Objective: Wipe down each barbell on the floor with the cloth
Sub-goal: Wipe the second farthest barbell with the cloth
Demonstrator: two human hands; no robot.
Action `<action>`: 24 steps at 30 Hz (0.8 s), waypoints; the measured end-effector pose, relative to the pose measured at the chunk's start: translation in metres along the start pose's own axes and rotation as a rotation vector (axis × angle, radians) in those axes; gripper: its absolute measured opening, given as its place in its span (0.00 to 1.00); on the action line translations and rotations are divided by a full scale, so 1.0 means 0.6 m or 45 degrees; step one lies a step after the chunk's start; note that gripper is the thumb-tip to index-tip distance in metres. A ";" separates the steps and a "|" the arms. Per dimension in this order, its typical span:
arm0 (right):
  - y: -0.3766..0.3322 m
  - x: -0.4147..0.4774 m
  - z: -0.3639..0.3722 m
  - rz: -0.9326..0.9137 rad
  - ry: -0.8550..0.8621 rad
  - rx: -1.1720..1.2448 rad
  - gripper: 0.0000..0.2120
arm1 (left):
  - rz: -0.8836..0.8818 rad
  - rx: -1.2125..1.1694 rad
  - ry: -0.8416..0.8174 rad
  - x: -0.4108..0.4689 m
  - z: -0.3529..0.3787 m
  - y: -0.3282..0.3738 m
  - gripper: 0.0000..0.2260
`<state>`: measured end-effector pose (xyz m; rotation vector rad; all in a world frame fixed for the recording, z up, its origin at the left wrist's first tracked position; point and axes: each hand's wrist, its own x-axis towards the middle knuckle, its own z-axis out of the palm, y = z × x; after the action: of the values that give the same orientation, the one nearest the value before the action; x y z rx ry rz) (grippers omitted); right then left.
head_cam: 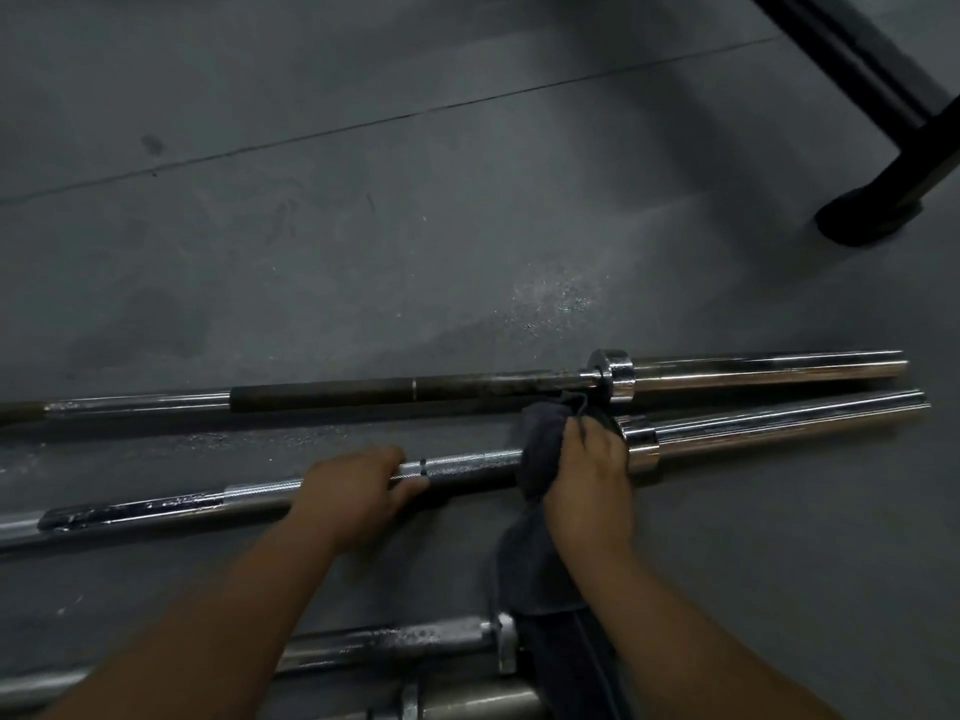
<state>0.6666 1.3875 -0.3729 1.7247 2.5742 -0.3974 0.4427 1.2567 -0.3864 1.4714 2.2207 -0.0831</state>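
Grey floor (363, 226). Four barbells side by side: far barbell (322, 394), middle barbell (467, 467), near barbell (389, 641) and nearest barbell (478, 704), both partly hidden by arms. Black frame (857, 70), cut off, far right corner. One dark cloth (540, 449) wrapped round middle barbell, squeezed by right hand (592, 470), fingers curled tight. Left hand (353, 491) gripping same bar, fingers curled.

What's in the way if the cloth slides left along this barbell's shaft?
The left hand grips the shaft of that barbell a little left of the cloth, which the right hand holds wrapped round it. Nothing else visible blocks the shaft.
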 end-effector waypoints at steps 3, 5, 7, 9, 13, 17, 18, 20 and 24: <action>-0.091 -0.033 0.017 -0.304 -0.140 0.142 0.35 | 0.027 0.018 0.286 -0.018 0.030 0.006 0.22; -0.109 -0.051 0.016 -0.560 -0.260 0.125 0.35 | 0.044 0.033 0.396 -0.034 0.046 0.013 0.20; -0.056 -0.035 -0.002 -0.592 -0.256 0.070 0.34 | 0.022 0.071 0.424 -0.042 0.053 0.013 0.20; 0.024 -0.015 -0.014 -0.373 -0.199 -0.015 0.32 | 0.035 0.150 0.352 -0.039 0.044 0.014 0.22; 0.018 -0.015 -0.017 -0.171 -0.206 0.069 0.33 | -0.101 -0.146 -0.425 0.014 -0.021 0.012 0.32; 0.002 -0.038 -0.030 -0.446 -0.397 0.012 0.40 | -0.098 0.123 -0.294 0.015 -0.017 0.013 0.27; 0.028 -0.034 -0.034 -0.383 -0.399 0.015 0.41 | -0.101 0.209 -0.126 -0.003 -0.003 0.014 0.23; 0.066 -0.037 -0.032 -0.167 -0.309 0.007 0.41 | -0.052 0.237 0.147 -0.027 0.020 0.022 0.20; -0.008 -0.055 -0.021 -0.327 -0.374 0.108 0.39 | -0.049 0.055 -0.461 0.028 -0.015 0.005 0.24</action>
<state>0.6767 1.3588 -0.3549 1.2429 2.5922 -0.7173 0.4369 1.2747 -0.3849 1.3150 1.9626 -0.3817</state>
